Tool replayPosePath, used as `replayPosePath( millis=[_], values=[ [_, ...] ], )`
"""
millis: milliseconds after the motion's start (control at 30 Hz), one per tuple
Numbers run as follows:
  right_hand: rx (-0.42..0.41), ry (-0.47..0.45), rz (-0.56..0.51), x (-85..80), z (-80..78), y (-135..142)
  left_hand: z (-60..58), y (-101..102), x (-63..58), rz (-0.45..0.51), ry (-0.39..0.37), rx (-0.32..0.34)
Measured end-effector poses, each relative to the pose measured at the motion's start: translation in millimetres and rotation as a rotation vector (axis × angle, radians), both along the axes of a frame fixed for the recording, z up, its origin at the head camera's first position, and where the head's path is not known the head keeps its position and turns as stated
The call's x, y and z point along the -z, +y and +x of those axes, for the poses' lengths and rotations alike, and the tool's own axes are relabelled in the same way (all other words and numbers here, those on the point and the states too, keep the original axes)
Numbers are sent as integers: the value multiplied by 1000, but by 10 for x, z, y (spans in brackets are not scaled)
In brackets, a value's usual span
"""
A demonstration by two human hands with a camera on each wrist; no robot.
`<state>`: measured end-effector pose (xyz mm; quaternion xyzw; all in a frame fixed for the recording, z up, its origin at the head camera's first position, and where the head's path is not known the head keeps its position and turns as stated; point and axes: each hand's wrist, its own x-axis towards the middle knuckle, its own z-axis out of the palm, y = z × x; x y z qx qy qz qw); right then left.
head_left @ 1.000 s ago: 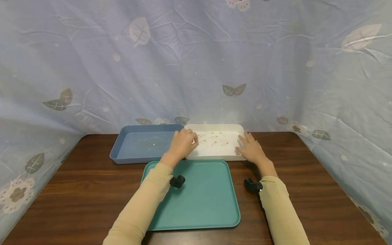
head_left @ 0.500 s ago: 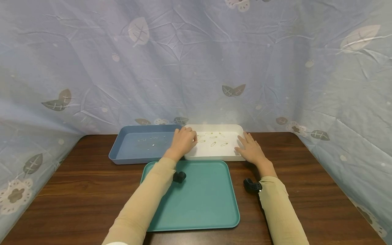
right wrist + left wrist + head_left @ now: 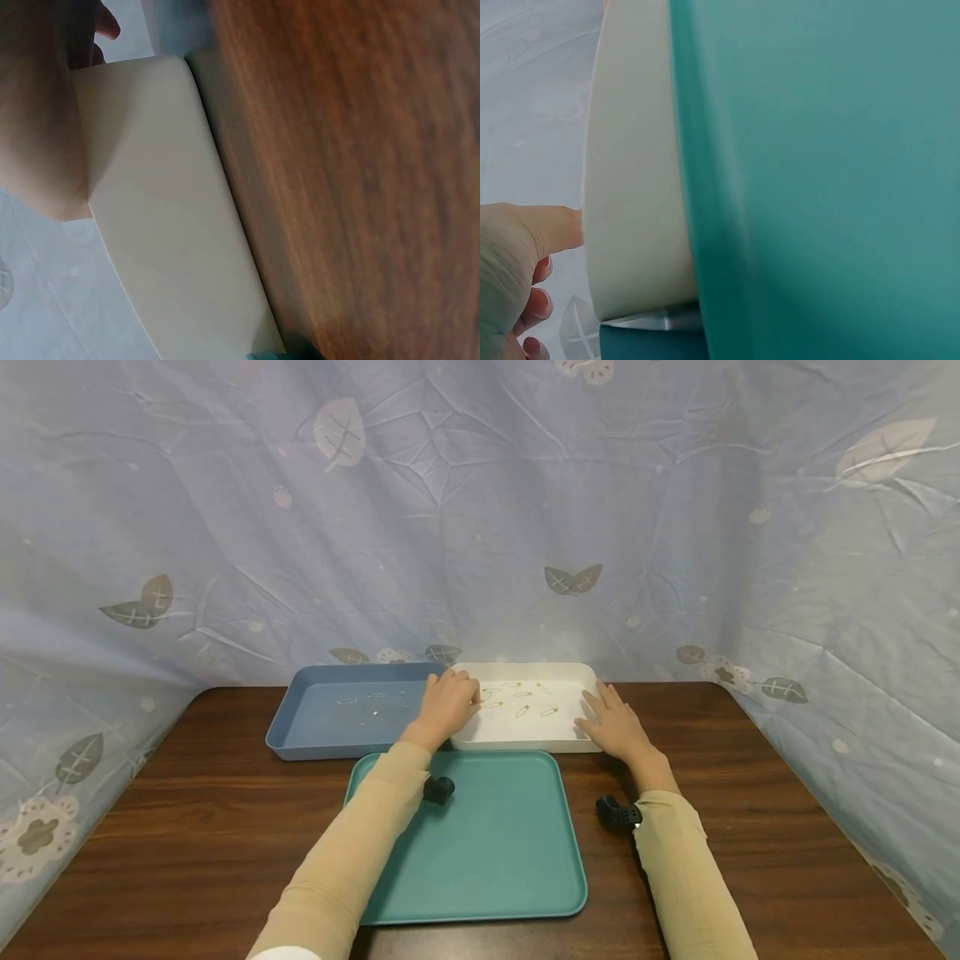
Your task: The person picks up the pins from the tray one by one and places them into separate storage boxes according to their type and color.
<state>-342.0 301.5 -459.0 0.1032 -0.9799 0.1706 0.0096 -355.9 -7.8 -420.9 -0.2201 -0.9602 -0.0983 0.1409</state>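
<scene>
Over the left end of the white tray (image 3: pixel 536 746), my left hand (image 3: pixel 446 708) is bent down with its fingers curled. In the left wrist view the thumb (image 3: pixel 559 227) reaches behind the tray wall, which hides its tip; I cannot tell whether the fingers pinch anything. Several gold safety pins (image 3: pixel 522 711) lie spread on the white tray's floor, some close to the left fingertips. At the right end of that tray, my right hand (image 3: pixel 618 728) rests on the rim with fingers spread, holding nothing.
Left of the white tray stands a blue tray (image 3: pixel 315 752) with several small silvery pins (image 3: pixel 377 696) in it. A teal tray (image 3: pixel 495 843) lies in front, beneath the left forearm. All three are on a dark wooden table (image 3: pixel 187 827), with a patterned cloth (image 3: pixel 480 527) behind.
My left hand has shifted slightly left and away from me, and its thumb and fingers have drawn in. The right hand and the trays look the same.
</scene>
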Motion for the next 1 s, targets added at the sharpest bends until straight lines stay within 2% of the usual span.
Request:
replayPosePath(
  millis=[133, 367, 633, 1000],
  values=[
    [0, 3, 9, 6, -6, 0, 12, -40, -17, 5, -8, -13],
    [-4, 6, 7, 26, -29, 7, 89, -169, -22, 14, 34, -10],
    [-10, 29, 13, 56, -46, 14, 228, -347, -47, 41, 86, -11],
    [-12, 105, 27, 49, -57, 16, 433, -727, -76, 58, 148, -32]
  ],
)
